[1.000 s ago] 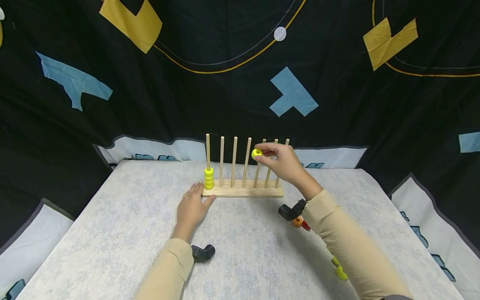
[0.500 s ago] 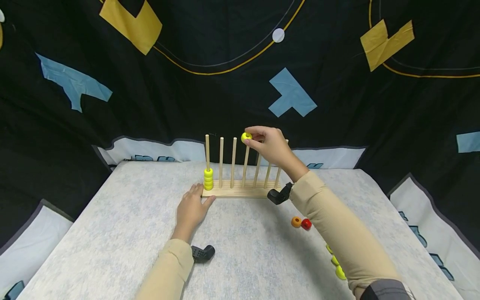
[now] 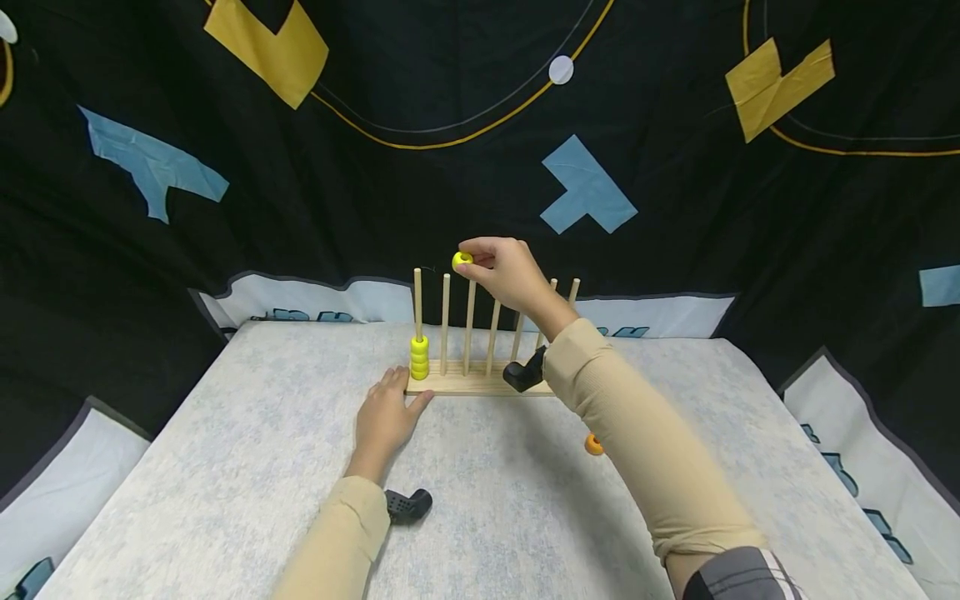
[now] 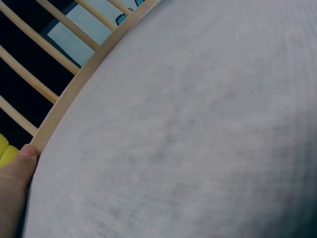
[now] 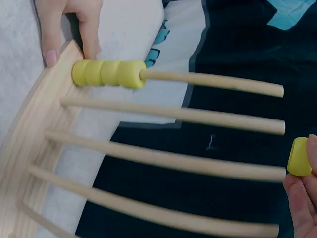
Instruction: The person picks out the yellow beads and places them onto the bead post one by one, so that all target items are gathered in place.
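A wooden peg stand [image 3: 487, 384] with several upright pegs is at the far part of the table. Stacked yellow beads [image 3: 419, 358] fill the lower part of its leftmost peg; the other pegs in the right wrist view hold none. My left hand [image 3: 385, 423] grips the left end of the base, thumb on the front edge and fingers at the side. Between thumb and fingers, my right hand [image 3: 506, 271] pinches one yellow bead [image 5: 299, 156]. That bead is up at the height of the peg tips, close to the third peg's tip in the right wrist view.
An orange bead [image 3: 593, 444] lies on the table, partly behind the right sleeve [image 3: 645, 442]. A black cloth [image 3: 450, 200] with blue and gold patches hangs behind the table. Each wrist carries a black camera mount [image 3: 408, 505].
My right hand has moved left and up along the peg tips with the yellow bead. The sleeve now hides the red bead and the loose yellow ones. My left hand stays put.
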Motion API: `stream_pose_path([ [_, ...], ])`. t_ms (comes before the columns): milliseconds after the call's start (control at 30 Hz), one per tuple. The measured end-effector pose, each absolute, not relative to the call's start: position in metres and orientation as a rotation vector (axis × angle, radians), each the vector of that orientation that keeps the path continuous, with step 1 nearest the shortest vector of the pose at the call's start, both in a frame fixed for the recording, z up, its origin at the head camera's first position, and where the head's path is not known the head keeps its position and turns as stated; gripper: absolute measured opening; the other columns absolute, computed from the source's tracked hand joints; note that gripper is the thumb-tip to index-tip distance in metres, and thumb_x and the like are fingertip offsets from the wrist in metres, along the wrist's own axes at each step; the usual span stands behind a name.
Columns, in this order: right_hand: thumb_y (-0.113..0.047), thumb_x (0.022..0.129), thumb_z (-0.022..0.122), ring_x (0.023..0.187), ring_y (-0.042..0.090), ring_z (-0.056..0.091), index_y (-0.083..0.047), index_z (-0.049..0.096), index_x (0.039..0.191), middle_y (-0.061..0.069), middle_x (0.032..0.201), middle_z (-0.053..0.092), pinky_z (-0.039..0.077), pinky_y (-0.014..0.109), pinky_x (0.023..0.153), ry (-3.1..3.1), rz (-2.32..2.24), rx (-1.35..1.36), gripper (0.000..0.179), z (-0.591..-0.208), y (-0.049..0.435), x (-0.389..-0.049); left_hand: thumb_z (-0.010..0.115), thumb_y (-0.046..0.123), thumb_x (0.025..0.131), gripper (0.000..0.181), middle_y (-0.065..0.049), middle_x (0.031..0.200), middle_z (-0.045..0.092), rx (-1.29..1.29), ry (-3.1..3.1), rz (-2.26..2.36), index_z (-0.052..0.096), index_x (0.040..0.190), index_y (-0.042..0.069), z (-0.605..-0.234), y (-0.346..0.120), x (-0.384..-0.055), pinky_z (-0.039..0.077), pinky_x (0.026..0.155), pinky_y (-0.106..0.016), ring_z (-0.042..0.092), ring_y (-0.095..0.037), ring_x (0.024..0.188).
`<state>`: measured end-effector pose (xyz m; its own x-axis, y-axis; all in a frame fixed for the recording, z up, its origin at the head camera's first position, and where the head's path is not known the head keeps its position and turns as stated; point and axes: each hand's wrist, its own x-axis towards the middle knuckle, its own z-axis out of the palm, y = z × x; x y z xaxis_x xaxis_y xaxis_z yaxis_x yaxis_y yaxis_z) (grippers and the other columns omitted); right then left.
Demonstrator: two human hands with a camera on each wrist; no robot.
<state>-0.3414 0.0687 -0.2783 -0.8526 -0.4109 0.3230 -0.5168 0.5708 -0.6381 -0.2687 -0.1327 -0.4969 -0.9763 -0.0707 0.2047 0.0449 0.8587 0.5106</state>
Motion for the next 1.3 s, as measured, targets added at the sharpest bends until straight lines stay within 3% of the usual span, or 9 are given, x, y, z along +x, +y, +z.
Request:
stream_pose_path([
  [500,-0.022,0.094,0.068,0.109,0.014,0.066,-0.012,0.063,0.133,0.003,0.124,0.069,0.057,0.022,0.093,-2.643,1.165,0.848,0.040,-0.282,0.026,-0.332,0.060,0.050,0.096,0.073,-0.020,0.153,0.044,0.044,-2.818,-0.793,0.044,0.148,0.002,-0.496,-0.131,-0.268,0.038,0.112,-0.061,0.041,-0.041,0.142],
  [1300,-0.017,0.098,0.064,0.119,0.017,0.065,-0.008,0.057,0.139,0.008,0.133,0.065,0.054,0.024,0.099,-2.730,1.010,0.886,0.043,-0.288,0.009,-0.330,0.061,0.050,0.096,0.071,-0.019,0.152,0.046,0.050,-2.813,-0.784,0.045,0.147,0.003,-0.498,-0.132,-0.270,0.039,0.112,-0.061,0.042,-0.041,0.142],
])
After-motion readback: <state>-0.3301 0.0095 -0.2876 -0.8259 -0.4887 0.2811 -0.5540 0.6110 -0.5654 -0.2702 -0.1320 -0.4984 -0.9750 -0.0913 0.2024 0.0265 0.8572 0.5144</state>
